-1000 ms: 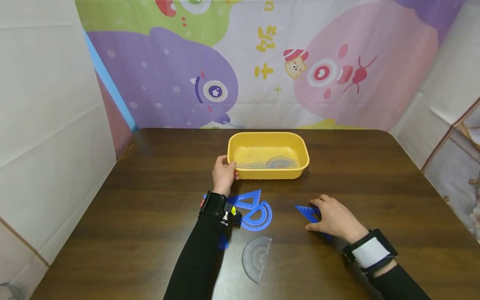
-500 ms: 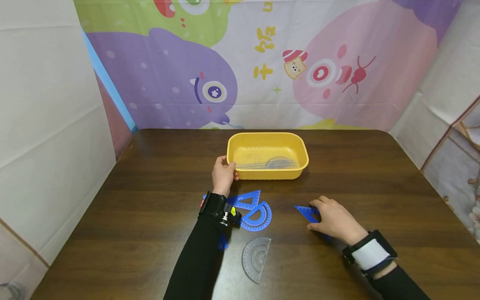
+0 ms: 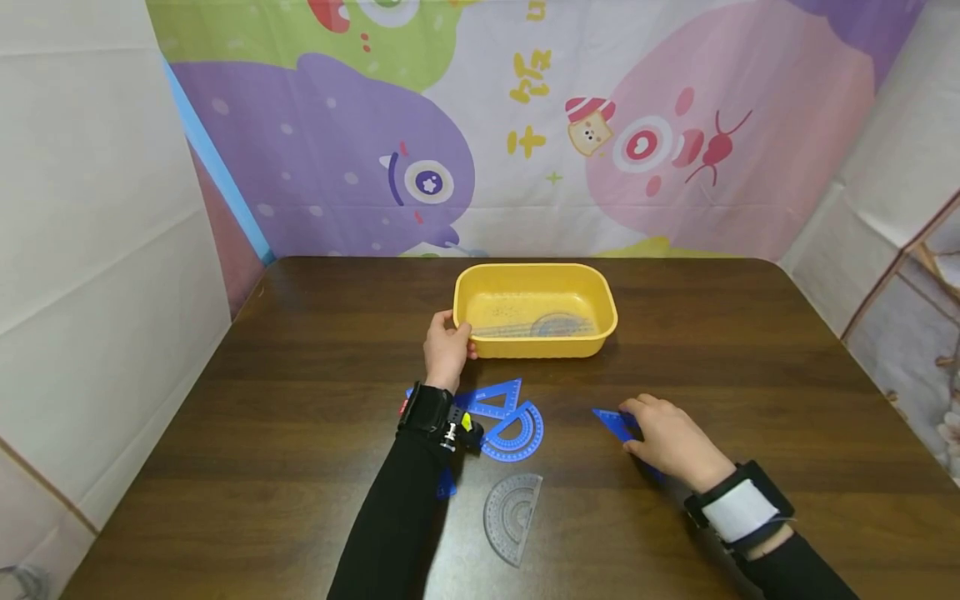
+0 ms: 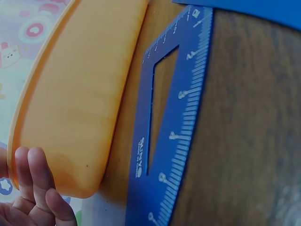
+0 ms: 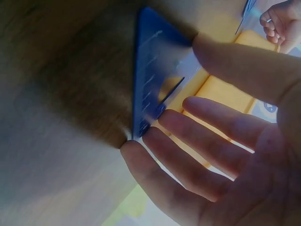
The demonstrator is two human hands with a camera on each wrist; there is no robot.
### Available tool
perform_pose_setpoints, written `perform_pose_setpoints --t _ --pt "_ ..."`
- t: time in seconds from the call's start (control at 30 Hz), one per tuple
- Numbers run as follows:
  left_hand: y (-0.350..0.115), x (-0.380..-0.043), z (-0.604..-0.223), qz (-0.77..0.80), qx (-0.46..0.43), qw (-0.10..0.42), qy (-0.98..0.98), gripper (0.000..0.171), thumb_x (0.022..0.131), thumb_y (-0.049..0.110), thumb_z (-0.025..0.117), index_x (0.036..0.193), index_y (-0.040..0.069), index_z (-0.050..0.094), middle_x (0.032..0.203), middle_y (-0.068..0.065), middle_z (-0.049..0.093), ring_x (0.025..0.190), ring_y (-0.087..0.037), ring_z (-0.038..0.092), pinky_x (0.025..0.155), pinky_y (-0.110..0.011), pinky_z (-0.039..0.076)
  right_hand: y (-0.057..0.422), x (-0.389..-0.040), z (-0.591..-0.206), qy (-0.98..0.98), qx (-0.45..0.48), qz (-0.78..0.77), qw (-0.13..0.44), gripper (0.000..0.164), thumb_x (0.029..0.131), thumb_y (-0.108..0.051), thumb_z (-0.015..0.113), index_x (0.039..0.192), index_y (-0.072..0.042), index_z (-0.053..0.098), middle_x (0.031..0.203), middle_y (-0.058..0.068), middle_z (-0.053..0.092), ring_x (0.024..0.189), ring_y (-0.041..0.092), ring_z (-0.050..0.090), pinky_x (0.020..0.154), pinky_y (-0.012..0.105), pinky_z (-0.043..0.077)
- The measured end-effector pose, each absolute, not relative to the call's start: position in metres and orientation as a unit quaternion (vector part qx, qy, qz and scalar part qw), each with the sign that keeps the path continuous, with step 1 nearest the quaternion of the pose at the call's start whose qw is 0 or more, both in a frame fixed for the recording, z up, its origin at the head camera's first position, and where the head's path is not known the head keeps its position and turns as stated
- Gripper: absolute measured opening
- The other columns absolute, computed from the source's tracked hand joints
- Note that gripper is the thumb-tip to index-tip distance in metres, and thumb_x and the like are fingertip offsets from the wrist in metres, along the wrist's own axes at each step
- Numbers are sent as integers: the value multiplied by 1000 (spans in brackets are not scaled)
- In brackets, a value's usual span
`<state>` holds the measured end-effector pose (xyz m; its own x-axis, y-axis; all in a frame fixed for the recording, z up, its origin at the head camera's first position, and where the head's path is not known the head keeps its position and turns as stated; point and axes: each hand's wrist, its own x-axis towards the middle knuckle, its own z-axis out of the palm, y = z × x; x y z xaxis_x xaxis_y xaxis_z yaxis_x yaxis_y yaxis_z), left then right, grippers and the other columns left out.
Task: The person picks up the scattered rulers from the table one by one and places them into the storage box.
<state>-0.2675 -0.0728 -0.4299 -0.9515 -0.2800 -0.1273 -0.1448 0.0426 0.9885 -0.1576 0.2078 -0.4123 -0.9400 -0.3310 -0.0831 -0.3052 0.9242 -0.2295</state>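
Observation:
My left hand (image 3: 446,350) grips the front left corner of a yellow plastic tub (image 3: 537,347). In the left wrist view, several fingers (image 4: 41,174) lie against the tub's outer wall. On the right, my right hand (image 3: 675,437) pinches a blue set square (image 3: 617,423) between thumb and fingers. The right wrist view has the thumb at one edge of that set square (image 5: 157,61) and fingertips (image 5: 131,148) at another. Part of it is hidden under the hand. Inside the tub lies a clear protractor (image 3: 561,325) beside a clear straight strip, perhaps a ruler.
Near my left wrist, another blue set square (image 3: 491,398) lies against a blue protractor (image 3: 517,433). A clear protractor (image 3: 513,520) is closer to me. My left forearm partly covers another blue piece (image 3: 447,483). A printed cloth (image 3: 525,208) hangs behind the table.
My right thumb has drawn in closer to the fingers, and the set square under that hand has shifted very slightly. The left hand and the tub look the same.

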Motion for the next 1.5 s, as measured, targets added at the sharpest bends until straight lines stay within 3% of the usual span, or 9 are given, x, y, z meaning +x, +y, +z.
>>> perform_pose_setpoints --t 0.47,0.77,1.0,1.5 --pt "-73 -267 -430 -675 147 50 -721 43 86 13 52 127 7 45 66 -3 51 47 -9 51 58 -36 54 206 -159 -411 978 -176 -93 63 43 70 -12 75 107 5 59 95 16 60 82 27 60 75 44 51" --pt "-73 -267 -428 -677 142 50 -721 44 86 14 52 128 7 44 67 -4 52 47 -10 51 61 -38 54 207 -162 -412 975 -207 -77 32 45 65 -13 72 103 7 59 90 15 58 75 25 57 70 43 51" --pt "-74 -267 -429 -677 145 44 -720 44 86 14 51 129 7 43 67 -4 52 48 -10 51 61 -37 54 205 -163 -409 977 -188 -63 79 52 64 -16 74 109 2 59 96 14 55 85 29 54 70 44 49" --pt "-73 -267 -430 -668 149 47 -728 43 86 15 51 129 8 44 66 -3 52 47 -10 51 59 -36 54 206 -168 -408 977 -171 -86 91 43 61 -14 78 96 -5 55 91 9 49 83 26 47 66 40 47"
